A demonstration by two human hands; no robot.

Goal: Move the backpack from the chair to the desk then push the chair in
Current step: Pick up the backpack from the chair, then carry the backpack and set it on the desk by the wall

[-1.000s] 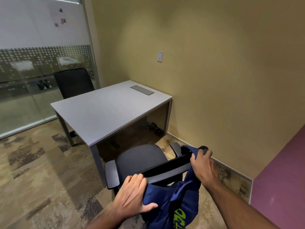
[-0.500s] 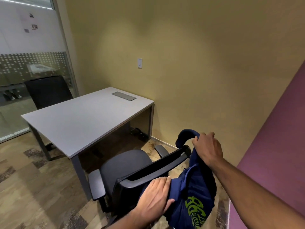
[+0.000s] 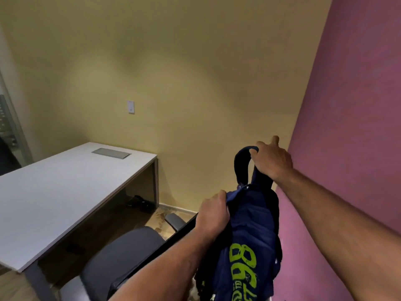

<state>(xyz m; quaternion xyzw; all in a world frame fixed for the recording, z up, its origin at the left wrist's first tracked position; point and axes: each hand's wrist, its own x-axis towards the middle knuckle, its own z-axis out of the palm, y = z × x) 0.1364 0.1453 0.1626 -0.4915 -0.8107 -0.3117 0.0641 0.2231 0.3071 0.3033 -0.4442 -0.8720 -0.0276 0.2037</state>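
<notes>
The navy backpack (image 3: 249, 235) with lime-green lettering hangs in the air at the lower right, above and behind the chair's backrest. My right hand (image 3: 271, 161) grips its top strap loop. My left hand (image 3: 213, 213) clutches the fabric at the bag's upper left edge. The black office chair (image 3: 121, 255) stands below, its seat bare, its backrest top running diagonally under my left forearm. The white desk (image 3: 56, 192) stretches across the left, just beyond the chair.
A grey cable hatch (image 3: 111, 153) is set into the desk's far end. Dark cables or shoes (image 3: 138, 203) lie under the desk by the yellow wall. A pink wall (image 3: 347, 127) stands close on the right. A grey armrest (image 3: 174, 221) sticks out beside the chair.
Both hands have lifted the backpack up off the chair's backrest. My left hand moved from the backrest onto the bag. The view swung right toward the pink wall.
</notes>
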